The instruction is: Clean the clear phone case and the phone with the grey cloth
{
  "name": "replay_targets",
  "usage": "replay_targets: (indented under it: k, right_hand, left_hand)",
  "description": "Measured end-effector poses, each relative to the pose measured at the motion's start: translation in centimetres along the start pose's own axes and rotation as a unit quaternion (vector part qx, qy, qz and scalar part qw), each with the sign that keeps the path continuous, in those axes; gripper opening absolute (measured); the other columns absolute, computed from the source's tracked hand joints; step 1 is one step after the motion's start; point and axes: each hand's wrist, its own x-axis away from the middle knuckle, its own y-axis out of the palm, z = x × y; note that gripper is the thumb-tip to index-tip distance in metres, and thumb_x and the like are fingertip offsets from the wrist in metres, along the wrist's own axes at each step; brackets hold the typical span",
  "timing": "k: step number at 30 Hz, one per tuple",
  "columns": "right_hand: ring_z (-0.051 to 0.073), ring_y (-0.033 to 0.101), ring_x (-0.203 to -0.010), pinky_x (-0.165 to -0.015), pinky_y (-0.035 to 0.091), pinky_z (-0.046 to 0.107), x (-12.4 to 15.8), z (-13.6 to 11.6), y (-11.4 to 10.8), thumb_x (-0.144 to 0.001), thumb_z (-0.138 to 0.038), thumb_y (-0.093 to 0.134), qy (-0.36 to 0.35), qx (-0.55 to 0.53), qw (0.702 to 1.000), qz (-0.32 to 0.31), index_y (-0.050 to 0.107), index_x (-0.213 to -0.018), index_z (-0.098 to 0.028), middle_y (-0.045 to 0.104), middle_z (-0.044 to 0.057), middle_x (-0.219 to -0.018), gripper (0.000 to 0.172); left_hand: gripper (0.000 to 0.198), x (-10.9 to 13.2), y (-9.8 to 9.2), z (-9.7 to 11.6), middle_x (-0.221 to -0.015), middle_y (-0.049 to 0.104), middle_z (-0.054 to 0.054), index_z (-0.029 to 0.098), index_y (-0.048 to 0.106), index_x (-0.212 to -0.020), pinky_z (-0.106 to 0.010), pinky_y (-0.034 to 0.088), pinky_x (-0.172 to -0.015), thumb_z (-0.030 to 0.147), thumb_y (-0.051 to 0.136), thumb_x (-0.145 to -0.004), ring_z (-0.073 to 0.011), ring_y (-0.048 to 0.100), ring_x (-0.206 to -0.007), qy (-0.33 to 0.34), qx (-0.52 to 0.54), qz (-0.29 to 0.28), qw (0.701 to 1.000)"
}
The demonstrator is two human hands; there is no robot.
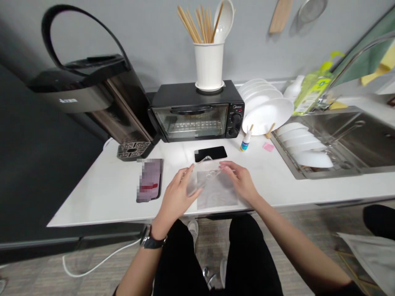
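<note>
My left hand (177, 190) grips a clear phone case (202, 180) by its left side, thumb below and fingers above. At the case's right end, my right hand (239, 177) holds the edge between thumb and fingers. The case is tilted above a thin grey cloth (217, 195) that lies flat on the white counter (101, 197). Just behind the case is a phone (212, 153) with a dark screen. Left of my left hand lies another phone (150, 179), its surface blurred out.
Behind stand a water dispenser (101, 102), a toaster oven (197, 119) topped by a white utensil cup (209, 63), and racked white plates (267, 113). A small spray bottle (245, 142) and a pink pad (268, 146) sit before the plates. The sink (364, 139) holds bowls (311, 158).
</note>
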Motion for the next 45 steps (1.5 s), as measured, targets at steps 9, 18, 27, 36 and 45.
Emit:
replay_targets:
  k: [9,18,27,36,45]
  right_hand:
    - [0.020,0.060,-0.074,-0.069,0.049,0.033,3.2,1.0,-7.1,-0.096,-0.044,0.059,0.025,0.102,0.994,-0.007,0.063,-0.085,-0.023,0.065,0.002,-0.080,0.025]
    - [0.019,0.056,-0.067,-0.063,0.046,0.031,3.8,-4.0,-8.0,-0.107,-0.043,0.047,-0.074,0.145,0.985,0.049,0.052,-0.096,-0.026,0.059,0.000,-0.081,0.021]
    - [0.036,0.053,-0.145,-0.120,0.044,0.055,4.6,-0.3,1.2,-0.101,-0.054,0.060,-0.197,0.366,0.902,-0.118,0.054,-0.150,-0.011,0.057,0.020,-0.154,0.065]
    - [0.030,0.061,-0.139,-0.117,0.049,0.051,6.0,-1.0,-3.2,-0.104,-0.046,0.059,-0.202,0.346,0.898,-0.183,0.058,-0.149,-0.022,0.063,0.012,-0.149,0.051]
    - [0.036,0.061,-0.137,-0.115,0.051,0.052,4.5,-1.4,2.3,-0.097,-0.061,0.063,-0.212,0.357,0.901,-0.129,0.062,-0.143,-0.009,0.065,0.022,-0.144,0.069]
  left_hand:
    - [0.089,1.1,0.7,-2.5,-0.149,0.059,-0.013,0.026,0.033,-0.163,-0.051,0.048,-0.114,0.055,0.075,-0.090,-0.0339,0.053,-0.137,0.035,-0.002,-0.041,0.999]
    - [0.126,-2.8,3.6,1.0,-0.165,0.038,-0.018,0.030,0.002,-0.170,-0.059,0.037,-0.122,0.049,0.088,-0.079,-0.0391,0.040,-0.150,0.085,0.101,-0.059,0.990]
    - [0.128,-2.2,3.7,0.0,-0.146,0.060,-0.014,0.032,-0.004,-0.169,-0.053,0.047,-0.113,0.034,0.088,-0.080,-0.0333,0.058,-0.134,0.038,0.168,-0.079,0.982]
    - [0.128,-2.0,3.6,0.1,-0.144,0.060,-0.013,0.033,-0.005,-0.169,-0.054,0.047,-0.112,0.036,0.088,-0.080,-0.0343,0.055,-0.134,0.028,0.152,-0.073,0.985]
    - [0.123,-2.4,4.0,-0.3,-0.145,0.062,-0.013,0.033,-0.002,-0.169,-0.053,0.047,-0.110,0.031,0.084,-0.082,-0.0341,0.061,-0.130,0.054,0.148,-0.071,0.985]
